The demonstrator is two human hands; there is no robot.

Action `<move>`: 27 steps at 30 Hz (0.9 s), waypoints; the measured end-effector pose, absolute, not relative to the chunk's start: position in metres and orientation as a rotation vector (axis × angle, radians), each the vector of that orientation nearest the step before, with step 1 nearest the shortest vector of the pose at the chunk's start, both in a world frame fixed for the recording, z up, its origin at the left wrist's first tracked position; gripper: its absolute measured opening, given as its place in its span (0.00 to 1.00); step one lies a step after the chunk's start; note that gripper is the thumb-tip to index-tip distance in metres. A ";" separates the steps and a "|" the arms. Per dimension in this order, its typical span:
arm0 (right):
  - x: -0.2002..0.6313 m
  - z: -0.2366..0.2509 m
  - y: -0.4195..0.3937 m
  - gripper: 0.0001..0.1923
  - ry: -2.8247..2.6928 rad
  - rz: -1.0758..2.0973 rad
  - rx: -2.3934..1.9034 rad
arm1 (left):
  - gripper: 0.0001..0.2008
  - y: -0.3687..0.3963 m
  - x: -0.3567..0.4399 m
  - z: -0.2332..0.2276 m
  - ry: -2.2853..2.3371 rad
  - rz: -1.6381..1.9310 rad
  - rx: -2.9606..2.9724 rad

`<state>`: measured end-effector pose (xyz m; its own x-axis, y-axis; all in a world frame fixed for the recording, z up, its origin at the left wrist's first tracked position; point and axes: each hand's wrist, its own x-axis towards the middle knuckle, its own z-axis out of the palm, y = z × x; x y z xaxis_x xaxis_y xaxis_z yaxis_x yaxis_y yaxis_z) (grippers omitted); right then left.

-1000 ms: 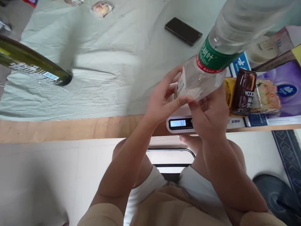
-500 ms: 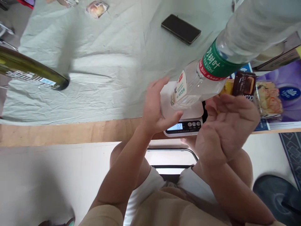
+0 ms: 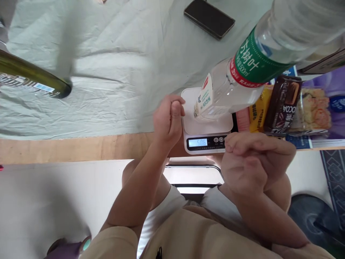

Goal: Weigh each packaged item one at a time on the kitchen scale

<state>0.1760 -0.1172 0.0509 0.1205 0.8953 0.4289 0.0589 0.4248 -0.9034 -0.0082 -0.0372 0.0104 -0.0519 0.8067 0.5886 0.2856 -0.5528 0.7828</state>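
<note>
Through the head camera I look down on a table (image 3: 67, 147) with a bare wooden strip along its near edge and a pale green cloth (image 3: 107, 111) over the rest. At that near edge, right of its middle, sits a white kitchen scale (image 3: 188, 118), its lit display reading what looks like 506. On its platform stands a clear plastic bottle (image 3: 223, 88) with a green label and red band, its top running out of view. My left hand (image 3: 169, 120) is curled into a loose fist just beside the scale's left edge, apart from the bottle. My right hand (image 3: 256, 160) is near the scale's near right corner, fingers folded in, nothing visible in their grasp; I cannot tell whether it touches the scale. Right of the bottle, along the near edge, lie a yellow packet (image 3: 259, 117), a dark cocoa packet (image 3: 283, 104) and a clear snack packet (image 3: 314, 111). A black phone (image 3: 208, 18) lies farther back; toward the table's left edge is a dark green bottle (image 3: 29, 73).
</note>
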 end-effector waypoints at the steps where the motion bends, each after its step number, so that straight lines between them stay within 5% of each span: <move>1: 0.173 0.052 -0.116 0.03 -1.267 0.693 -0.850 | 0.13 -0.037 -0.007 0.010 1.181 1.636 1.780; 7: 0.166 0.057 -0.114 0.09 -1.195 0.824 -0.653 | 0.12 -0.036 -0.009 0.012 1.172 1.570 1.854; 27: 0.177 0.056 -0.133 0.07 -1.293 0.913 -0.783 | 0.11 -0.038 -0.003 0.021 1.038 1.475 1.866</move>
